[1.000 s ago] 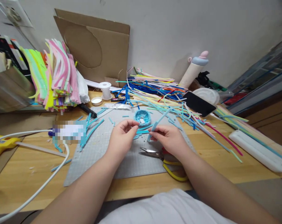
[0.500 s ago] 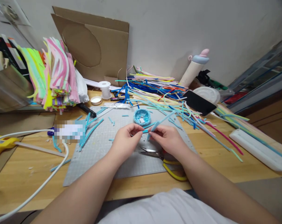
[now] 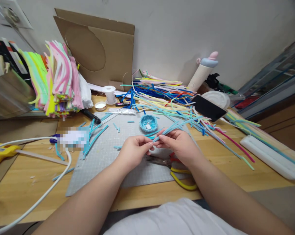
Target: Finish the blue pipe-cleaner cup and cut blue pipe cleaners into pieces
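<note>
Light blue pipe cleaners [image 3: 173,128] run between my two hands, their long ends slanting up to the right. My left hand [image 3: 137,148] pinches their near end between thumb and fingers. With thumb and forefinger closed, my right hand [image 3: 178,143] grips the same strands a little farther along. Just beyond the hands sits a small round blue fuzzy bowl shape [image 3: 148,123] with a whitish piece inside. Scissors [image 3: 184,178] with yellow handles lie below my right hand, partly hidden by it. Everything here is over a grey cutting mat [image 3: 98,173].
Loose pipe cleaners [image 3: 159,93] pile up behind the mat, beside a phone [image 3: 209,107] and a bottle [image 3: 203,71]. Bundled pipe cleaners [image 3: 61,78], a glue gun [image 3: 3,153] and a white cable [image 3: 56,176] occupy the left. A white spool [image 3: 110,95] stands near the cardboard [image 3: 113,49].
My right hand has tilted, and the blue strands now slant lower and farther right. Both hands have drawn closer together at the strands' near end.
</note>
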Motion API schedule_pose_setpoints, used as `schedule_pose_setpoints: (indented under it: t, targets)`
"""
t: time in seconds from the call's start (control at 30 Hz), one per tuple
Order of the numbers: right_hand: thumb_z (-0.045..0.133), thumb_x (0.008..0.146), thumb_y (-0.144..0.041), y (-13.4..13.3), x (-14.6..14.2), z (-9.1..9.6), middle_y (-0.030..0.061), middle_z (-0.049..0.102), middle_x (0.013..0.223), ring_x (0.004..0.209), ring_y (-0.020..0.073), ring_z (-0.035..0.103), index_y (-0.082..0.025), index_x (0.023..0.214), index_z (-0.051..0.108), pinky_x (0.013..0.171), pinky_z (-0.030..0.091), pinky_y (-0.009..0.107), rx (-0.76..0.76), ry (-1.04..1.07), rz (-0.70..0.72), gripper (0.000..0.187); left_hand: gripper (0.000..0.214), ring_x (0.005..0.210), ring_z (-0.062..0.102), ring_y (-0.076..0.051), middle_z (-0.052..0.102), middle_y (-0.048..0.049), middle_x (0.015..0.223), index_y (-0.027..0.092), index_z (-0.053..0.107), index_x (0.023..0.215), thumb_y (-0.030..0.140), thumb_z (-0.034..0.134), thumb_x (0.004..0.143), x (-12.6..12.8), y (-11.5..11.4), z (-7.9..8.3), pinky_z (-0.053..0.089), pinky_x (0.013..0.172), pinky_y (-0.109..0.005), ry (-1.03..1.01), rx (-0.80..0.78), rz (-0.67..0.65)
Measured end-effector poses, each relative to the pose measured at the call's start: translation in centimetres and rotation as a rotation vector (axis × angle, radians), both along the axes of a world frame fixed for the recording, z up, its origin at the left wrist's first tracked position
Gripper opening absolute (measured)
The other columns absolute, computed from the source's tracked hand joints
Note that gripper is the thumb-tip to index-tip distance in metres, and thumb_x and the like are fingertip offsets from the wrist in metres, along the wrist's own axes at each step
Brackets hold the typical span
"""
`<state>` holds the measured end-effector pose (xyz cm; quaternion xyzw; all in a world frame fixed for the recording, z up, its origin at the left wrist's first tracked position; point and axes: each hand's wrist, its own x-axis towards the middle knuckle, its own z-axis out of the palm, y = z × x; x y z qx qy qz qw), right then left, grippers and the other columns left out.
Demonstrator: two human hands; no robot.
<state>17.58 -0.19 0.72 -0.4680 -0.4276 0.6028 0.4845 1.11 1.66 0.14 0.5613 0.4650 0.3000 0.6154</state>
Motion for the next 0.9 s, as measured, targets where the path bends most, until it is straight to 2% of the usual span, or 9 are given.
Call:
schedule_pose_setpoints:
  t: [0.2, 0.3, 0.37, 0.47, 0.53, 0.63, 0.9]
  targets:
    - [0.075, 0.068, -0.027, -0.1, -0.1, -0.4, 0.0020, 0.071, 0.072, 0.070, 0.0143, 0.067, -0.016, 0.080, 0.069, 0.070, 0.054, 0.027, -0.037, 0.167, 0.037, 0.017, 0.019, 0.046, 0.052, -0.008, 0.063, -0.0003, 0.061, 0.014, 0.061, 0.072, 0.033, 0.060, 0.072, -0.1, -0.1, -0.3, 0.038, 0.045, -0.020, -0.031, -0.013, -0.046]
    - [0.073, 0.070, -0.029, -0.2, -0.2, -0.3, 0.0004, 0.068, 0.065, 0.061, 0.0124, 0.063, -0.017, 0.082, 0.070, 0.063, 0.052, 0.026, 0.045, -0.020, 0.034, 0.018, 0.020, 0.047, 0.053, -0.010, 0.064, -0.0015, 0.062, 0.015, 0.062, 0.072, 0.034, 0.058, 0.074, 0.0, -0.2, -0.6, 0.041, 0.047, -0.022, -0.008, 0.032, -0.084]
    - [0.070, 0.072, -0.030, -0.2, -0.3, -0.3, -0.0003, 0.066, 0.060, 0.055, 0.0120, 0.059, -0.016, 0.082, 0.071, 0.059, 0.049, 0.025, 0.130, -0.191, 0.020, 0.017, 0.019, 0.054, 0.057, -0.012, 0.067, -0.0030, 0.066, 0.015, 0.065, 0.072, 0.032, 0.057, 0.075, -0.1, -0.1, -0.7, 0.045, 0.053, -0.025, 0.037, 0.103, -0.088]
    - [0.066, 0.075, -0.031, -0.1, -0.2, -0.6, 0.0004, 0.065, 0.060, 0.056, 0.0135, 0.059, -0.016, 0.075, 0.070, 0.059, 0.047, 0.026, 0.236, -0.414, -0.008, 0.015, 0.015, 0.079, 0.060, -0.018, 0.070, -0.0052, 0.084, 0.018, 0.070, 0.081, 0.025, 0.059, 0.074, -0.2, 0.1, -0.8, 0.046, 0.073, -0.030, 0.151, 0.265, -0.003]
    - [0.063, 0.077, -0.029, 0.1, 0.0, -0.9, 0.0014, 0.066, 0.063, 0.061, 0.0148, 0.061, -0.017, 0.071, 0.070, 0.060, 0.046, 0.026, 0.292, -0.584, -0.033, 0.015, 0.020, 0.087, 0.058, -0.020, 0.068, -0.0055, 0.094, 0.020, 0.070, 0.090, 0.021, 0.058, 0.075, -0.4, 0.3, -0.8, 0.043, 0.080, -0.033, 0.233, 0.358, 0.084]
    - [0.060, 0.079, -0.026, 0.2, 0.2, -1.6, 0.0011, 0.067, 0.064, 0.063, 0.0152, 0.061, -0.018, 0.067, 0.068, 0.059, 0.044, 0.025, 0.324, -0.747, -0.017, 0.016, 0.021, 0.080, 0.057, -0.018, 0.068, -0.0050, 0.091, 0.020, 0.069, 0.092, 0.019, 0.055, 0.076, -0.7, 0.5, -0.8, 0.043, 0.077, -0.032, 0.313, 0.418, 0.148]
    - [0.058, 0.082, -0.027, 0.4, 0.5, -2.2, 0.0015, 0.066, 0.065, 0.064, 0.0154, 0.060, -0.019, 0.068, 0.067, 0.059, 0.043, 0.025, 0.360, -0.872, 0.040, 0.018, 0.016, 0.072, 0.058, -0.017, 0.069, -0.0036, 0.085, 0.020, 0.070, 0.085, 0.020, 0.057, 0.076, -0.6, 0.4, -1.2, 0.042, 0.067, -0.028, 0.341, 0.452, 0.131]
